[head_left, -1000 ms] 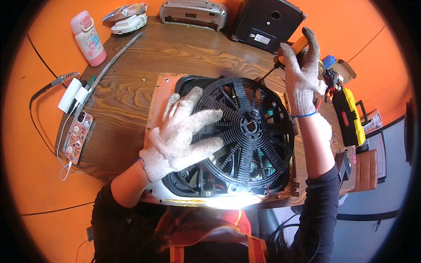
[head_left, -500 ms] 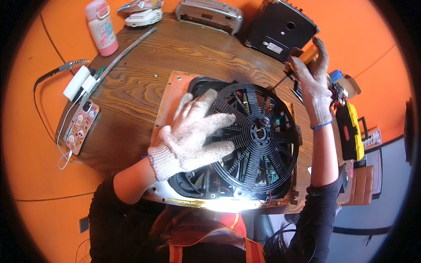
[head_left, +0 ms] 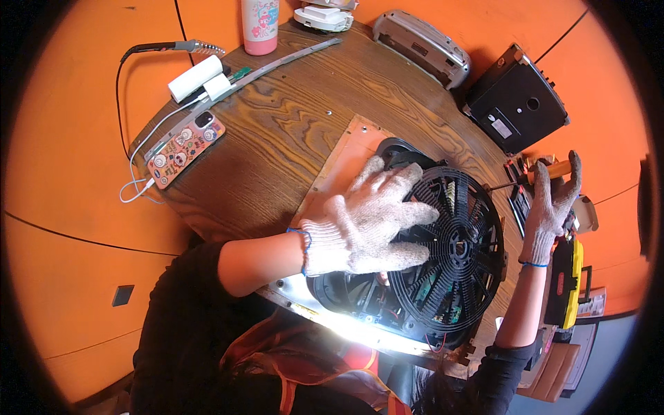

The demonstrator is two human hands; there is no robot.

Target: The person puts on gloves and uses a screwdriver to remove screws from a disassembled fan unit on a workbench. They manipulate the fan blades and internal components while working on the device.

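A round black disc [head_left: 462,294] with spiral rings and radial ribs lies over an open appliance housing [head_left: 332,162] on the table. Green circuit parts show through its gaps. My left hand [head_left: 377,221], in a white knit glove, rests flat on the housing and the disc's left side, fingers spread. Beyond the disc's upper right rim, my gloved right hand [head_left: 550,207] grips a screwdriver [head_left: 559,170] by its orange handle. Its shaft points left, and the tip is at or close to the rim; contact is hard to tell.
A phone [head_left: 185,149] on a white cable, a white block [head_left: 196,78] and a soldering iron [head_left: 173,47] are at the left. Along the back stand a bottle [head_left: 261,28], a grey device [head_left: 422,48] and a black box [head_left: 519,100]. A yellow-black case [head_left: 568,283] sits right.
My view has turned, so the scene sits farther right and lower. The fingers of my right hand have shifted on the screwdriver handle. My left hand stays spread on the disc.
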